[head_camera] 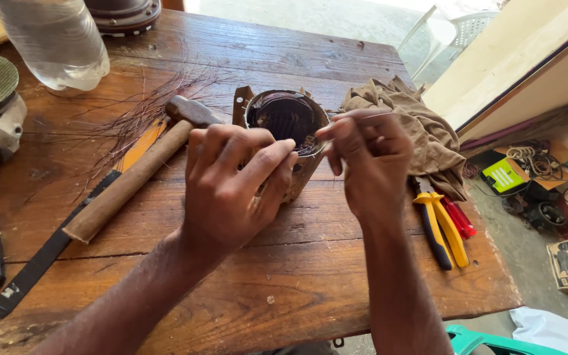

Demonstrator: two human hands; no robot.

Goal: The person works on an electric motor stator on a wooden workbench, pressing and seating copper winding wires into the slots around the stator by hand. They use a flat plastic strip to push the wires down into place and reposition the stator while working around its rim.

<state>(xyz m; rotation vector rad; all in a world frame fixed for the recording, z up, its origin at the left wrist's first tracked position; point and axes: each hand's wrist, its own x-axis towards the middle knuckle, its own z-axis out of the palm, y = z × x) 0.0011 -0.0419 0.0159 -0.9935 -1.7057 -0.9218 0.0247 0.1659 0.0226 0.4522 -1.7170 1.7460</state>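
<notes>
Round motor stator housing sits mid-counter, open end up, dark copper windings packed inside. Left hand wraps its near side, fingers curled against the rim. Right hand at its 3 o'clock, fingers pressed together, pinching something thin at the rim; can't tell what. Wooden-handled hammer at 9 o'clock, over a long flat blade. Loose wire strands at 10. Clear plastic bottle at 11. Brown rag at 2. Yellow-handled pliers and red screwdriver at 4. Wooden counter is worn.
</notes>
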